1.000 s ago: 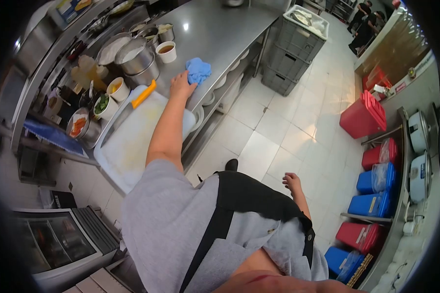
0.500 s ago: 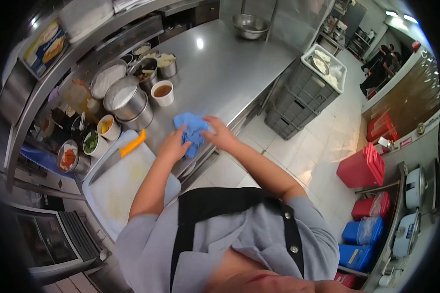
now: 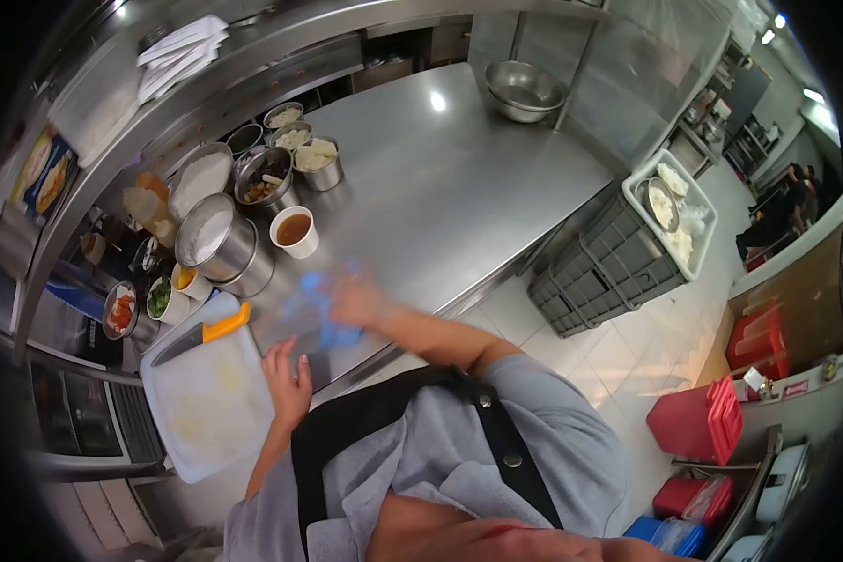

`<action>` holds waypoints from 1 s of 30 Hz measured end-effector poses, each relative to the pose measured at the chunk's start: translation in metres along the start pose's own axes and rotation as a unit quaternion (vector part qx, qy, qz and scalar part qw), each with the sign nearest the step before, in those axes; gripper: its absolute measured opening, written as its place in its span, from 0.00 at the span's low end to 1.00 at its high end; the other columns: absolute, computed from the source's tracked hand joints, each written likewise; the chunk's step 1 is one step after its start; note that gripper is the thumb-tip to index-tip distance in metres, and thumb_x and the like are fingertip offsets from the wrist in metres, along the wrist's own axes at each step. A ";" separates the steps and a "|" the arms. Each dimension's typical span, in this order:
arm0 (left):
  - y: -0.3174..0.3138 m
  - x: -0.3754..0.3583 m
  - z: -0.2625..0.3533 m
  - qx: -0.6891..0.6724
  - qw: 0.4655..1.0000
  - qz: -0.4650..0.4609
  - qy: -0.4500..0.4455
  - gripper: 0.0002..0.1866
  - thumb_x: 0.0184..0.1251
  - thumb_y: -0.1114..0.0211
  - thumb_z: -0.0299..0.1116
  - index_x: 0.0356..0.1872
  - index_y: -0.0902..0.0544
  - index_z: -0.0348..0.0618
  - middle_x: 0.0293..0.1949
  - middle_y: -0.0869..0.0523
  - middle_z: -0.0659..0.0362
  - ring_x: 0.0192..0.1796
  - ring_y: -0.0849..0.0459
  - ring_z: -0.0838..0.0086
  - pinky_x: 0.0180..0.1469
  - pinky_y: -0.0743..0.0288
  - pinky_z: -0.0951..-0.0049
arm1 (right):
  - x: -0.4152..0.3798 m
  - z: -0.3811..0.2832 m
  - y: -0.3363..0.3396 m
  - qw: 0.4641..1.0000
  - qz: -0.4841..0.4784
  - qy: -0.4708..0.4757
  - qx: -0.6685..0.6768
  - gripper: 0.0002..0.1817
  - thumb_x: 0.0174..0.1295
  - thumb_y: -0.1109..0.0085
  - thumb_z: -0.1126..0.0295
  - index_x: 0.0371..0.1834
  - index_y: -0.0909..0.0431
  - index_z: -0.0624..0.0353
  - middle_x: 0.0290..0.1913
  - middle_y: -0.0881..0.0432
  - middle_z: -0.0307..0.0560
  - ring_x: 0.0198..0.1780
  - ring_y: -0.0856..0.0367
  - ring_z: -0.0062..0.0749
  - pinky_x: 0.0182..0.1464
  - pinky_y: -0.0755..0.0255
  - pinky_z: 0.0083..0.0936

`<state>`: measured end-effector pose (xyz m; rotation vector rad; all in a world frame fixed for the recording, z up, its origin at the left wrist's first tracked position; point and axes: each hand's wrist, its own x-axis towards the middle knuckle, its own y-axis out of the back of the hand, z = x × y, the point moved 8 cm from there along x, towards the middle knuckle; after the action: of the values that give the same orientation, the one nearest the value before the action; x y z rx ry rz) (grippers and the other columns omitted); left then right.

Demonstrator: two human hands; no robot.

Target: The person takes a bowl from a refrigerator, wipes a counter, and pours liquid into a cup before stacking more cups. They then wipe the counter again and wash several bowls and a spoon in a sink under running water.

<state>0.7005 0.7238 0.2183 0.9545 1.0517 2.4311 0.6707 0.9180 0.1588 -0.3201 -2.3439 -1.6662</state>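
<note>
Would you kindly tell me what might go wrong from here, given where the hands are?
The right hand, blurred at the blue cloth, is close to the white cup of brown liquid; a wide stroke might tip it. The left hand is beside the cutting board, near the orange handle of the knife; a careless bump could shift the knife.

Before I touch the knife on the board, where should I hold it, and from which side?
Probably by its orange handle, coming from the side where the left hand is. The handle sits nearer that hand, at the corner of the white cutting board, while the metal blade points away. Best let a grown-up lift it.
</note>
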 end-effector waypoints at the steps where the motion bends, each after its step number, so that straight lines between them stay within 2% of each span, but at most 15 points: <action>1: -0.008 0.003 0.009 0.005 1.000 -0.009 -0.002 0.16 0.63 0.41 0.27 0.53 0.24 0.41 0.52 0.26 0.49 0.56 0.30 0.54 0.59 0.37 0.60 | 0.000 0.069 -0.010 0.995 0.085 -0.037 -0.046 0.28 0.51 0.45 0.52 0.58 0.26 0.41 0.64 0.29 0.46 0.67 0.36 0.47 0.66 0.53 0.63; 3: -0.029 0.016 0.030 -0.021 0.999 -0.033 -0.024 0.14 0.63 0.41 0.27 0.50 0.22 0.41 0.47 0.23 0.50 0.51 0.26 0.56 0.55 0.33 0.62 | -0.013 0.194 0.034 0.978 0.076 -0.174 -0.083 0.29 0.51 0.45 0.52 0.61 0.28 0.40 0.67 0.33 0.47 0.69 0.39 0.47 0.68 0.54 0.61; 4: -0.039 0.023 0.041 -0.035 0.998 -0.043 -0.035 0.13 0.63 0.41 0.27 0.48 0.21 0.41 0.45 0.21 0.51 0.48 0.24 0.57 0.53 0.31 0.64 | -0.029 0.255 0.058 0.966 0.032 -0.251 -0.054 0.31 0.54 0.46 0.52 0.64 0.31 0.38 0.70 0.38 0.47 0.73 0.45 0.46 0.70 0.59 0.60; 5: -0.051 0.032 0.049 -0.055 0.997 -0.059 -0.009 0.12 0.63 0.41 0.27 0.47 0.20 0.41 0.42 0.20 0.52 0.45 0.22 0.59 0.51 0.29 0.65 | -0.049 0.294 0.095 0.947 0.004 -0.314 -0.072 0.31 0.57 0.49 0.51 0.67 0.35 0.35 0.73 0.43 0.46 0.75 0.52 0.45 0.71 0.63 0.61; 7: -0.077 0.052 0.066 -0.095 0.990 -0.093 0.045 0.10 0.64 0.41 0.27 0.45 0.19 0.41 0.37 0.18 0.54 0.39 0.19 0.63 0.46 0.27 0.69 | -0.089 0.376 0.139 0.903 0.026 -0.418 -0.098 0.34 0.57 0.48 0.50 0.70 0.39 0.38 0.75 0.48 0.43 0.75 0.54 0.45 0.70 0.66 0.63; 10: -0.132 0.108 0.104 -0.216 0.965 -0.132 0.073 0.12 0.67 0.42 0.29 0.49 0.21 0.40 0.33 0.17 0.57 0.35 0.18 0.70 0.43 0.26 0.73 | -0.132 0.441 0.180 0.836 0.086 -0.528 -0.119 0.36 0.57 0.47 0.48 0.70 0.40 0.41 0.74 0.48 0.47 0.75 0.54 0.49 0.70 0.67 0.64; 11: -0.151 0.133 0.126 -0.268 0.948 -0.158 0.073 0.14 0.68 0.43 0.30 0.53 0.25 0.39 0.36 0.17 0.57 0.38 0.19 0.73 0.45 0.26 0.73 | -0.141 0.452 0.193 0.813 0.102 -0.559 -0.125 0.37 0.57 0.47 0.46 0.71 0.41 0.41 0.74 0.48 0.49 0.75 0.53 0.51 0.69 0.68 0.65; 14: -0.228 0.216 0.197 -0.417 0.880 -0.222 0.040 0.27 0.70 0.42 0.36 0.65 0.38 0.39 0.44 0.19 0.56 0.47 0.22 0.76 0.51 0.28 0.73 | -0.138 0.436 0.207 0.842 0.161 -0.501 -0.119 0.38 0.55 0.47 0.43 0.70 0.40 0.42 0.73 0.47 0.54 0.74 0.54 0.55 0.68 0.68 0.66; 16: -0.299 0.272 0.229 -0.458 0.832 -0.295 0.107 0.38 0.66 0.38 0.44 0.70 0.46 0.41 0.54 0.24 0.51 0.56 0.25 0.72 0.57 0.31 0.71 | -0.134 0.432 0.205 0.882 0.174 -0.431 -0.082 0.41 0.50 0.44 0.38 0.67 0.35 0.42 0.72 0.46 0.56 0.74 0.54 0.56 0.68 0.68 0.66; 18: -0.373 0.320 0.261 -0.497 0.772 -0.337 0.209 0.46 0.63 0.37 0.53 0.73 0.54 0.44 0.68 0.40 0.42 0.69 0.38 0.55 0.66 0.36 0.60 | -0.129 0.423 0.206 0.919 0.146 -0.364 -0.046 0.41 0.46 0.41 0.38 0.65 0.32 0.41 0.73 0.46 0.56 0.74 0.55 0.56 0.68 0.68 0.66; 20: -0.445 0.365 0.291 -0.538 0.697 -0.359 0.309 0.54 0.56 0.36 0.61 0.74 0.58 0.48 0.72 0.54 0.41 0.72 0.48 0.46 0.67 0.39 0.49 | -0.125 0.418 0.210 0.927 0.122 -0.351 -0.049 0.41 0.44 0.38 0.39 0.64 0.31 0.41 0.73 0.46 0.55 0.74 0.55 0.55 0.69 0.69 0.65; 22: -0.493 0.409 0.316 -0.556 0.692 -0.312 0.339 0.57 0.53 0.35 0.65 0.74 0.59 0.50 0.73 0.60 0.40 0.72 0.54 0.39 0.64 0.41 0.38 | -0.119 0.418 0.210 0.929 0.110 -0.349 -0.048 0.41 0.42 0.36 0.41 0.63 0.30 0.40 0.73 0.47 0.55 0.75 0.55 0.54 0.69 0.69 0.65; 25: -0.538 0.445 0.340 -0.590 0.636 -0.218 0.447 0.56 0.50 0.31 0.62 0.72 0.53 0.42 0.72 0.55 0.42 0.70 0.47 0.38 0.58 0.33 0.37 | -0.120 0.421 0.209 0.923 0.114 -0.366 -0.041 0.40 0.41 0.34 0.44 0.62 0.29 0.40 0.73 0.46 0.54 0.75 0.55 0.53 0.69 0.68 0.65; 28: -0.593 0.475 0.335 -0.670 0.580 -0.187 0.424 0.40 0.64 0.37 0.43 0.69 0.49 0.41 0.69 0.47 0.41 0.66 0.39 0.38 0.55 0.30 0.33 | -0.119 0.424 0.207 0.921 0.120 -0.366 -0.048 0.39 0.41 0.35 0.46 0.62 0.29 0.40 0.72 0.45 0.54 0.74 0.54 0.53 0.69 0.67 0.65; 30: -0.638 0.488 0.318 -0.704 0.543 -0.220 0.401 0.32 0.64 0.46 0.29 0.68 0.47 0.42 0.66 0.42 0.42 0.62 0.34 0.39 0.53 0.27 0.35 | -0.119 0.425 0.209 0.921 0.123 -0.366 -0.053 0.38 0.42 0.35 0.47 0.61 0.29 0.41 0.71 0.44 0.54 0.74 0.53 0.53 0.68 0.65 0.66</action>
<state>0.5857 1.5753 0.1283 -0.9143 -0.6717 2.1126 0.8189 1.3829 0.1723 -1.4115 -2.5179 -1.7442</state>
